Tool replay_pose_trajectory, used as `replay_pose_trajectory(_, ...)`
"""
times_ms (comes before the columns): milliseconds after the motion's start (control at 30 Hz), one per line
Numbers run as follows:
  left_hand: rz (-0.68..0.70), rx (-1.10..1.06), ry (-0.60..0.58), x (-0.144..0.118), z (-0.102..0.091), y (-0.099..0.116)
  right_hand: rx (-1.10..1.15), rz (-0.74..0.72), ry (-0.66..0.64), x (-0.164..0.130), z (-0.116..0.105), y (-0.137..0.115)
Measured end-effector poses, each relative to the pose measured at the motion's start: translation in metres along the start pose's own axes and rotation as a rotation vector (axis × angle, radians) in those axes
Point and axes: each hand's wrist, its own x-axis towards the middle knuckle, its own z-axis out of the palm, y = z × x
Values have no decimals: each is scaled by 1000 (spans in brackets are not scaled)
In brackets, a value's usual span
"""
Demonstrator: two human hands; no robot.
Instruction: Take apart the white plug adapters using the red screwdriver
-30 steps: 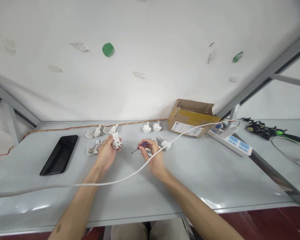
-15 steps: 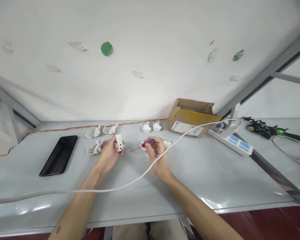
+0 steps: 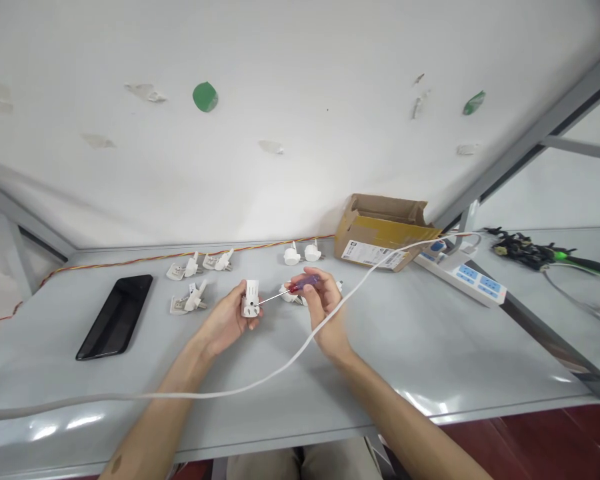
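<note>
My left hand (image 3: 229, 318) is closed around a white plug adapter (image 3: 251, 293), its slotted face turned up toward me. Between the fingers of my right hand (image 3: 325, 303) is a screwdriver (image 3: 305, 285) with a purple and red handle. Its thin shaft points left, and the tip meets the adapter's face near a dark hole; whether it sits inside cannot be made out. White plug parts (image 3: 293, 293) lie behind my right hand, partly hidden by it. Left of my left hand are opened white adapter pieces (image 3: 189, 300).
A black phone (image 3: 115, 317) lies at the left. Round white plugs (image 3: 292, 254) stand near the wall, beside an open cardboard box (image 3: 385, 233). A white cable (image 3: 260, 383) crosses in front of my arms from a power strip (image 3: 473, 280). Black clips (image 3: 523, 252) lie far right.
My left hand has brought the adapter right and slightly down, turning its face up. The screwdriver tip, apart from the adapter before, now meets it.
</note>
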Motion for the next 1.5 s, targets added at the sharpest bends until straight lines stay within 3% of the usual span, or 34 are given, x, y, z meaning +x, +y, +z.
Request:
replay_pose_trajectory(567, -74, 50, -41, -5, 5, -1, -4, 7, -22, -1, 2, -4)
replay_pose_trajectory(1033, -102, 53, -6, -6, 9, 1, -53, -36, -54, -2, 1, -3)
replay_pose_trajectory(1333, -46, 70, 66, 1, 2, -2, -168, -154, -68, -7, 2, 3)
replay_pose_trajectory(1500, 30, 120, 90, 2, -2, -4, -249, -248, -140, -11, -1, 7)
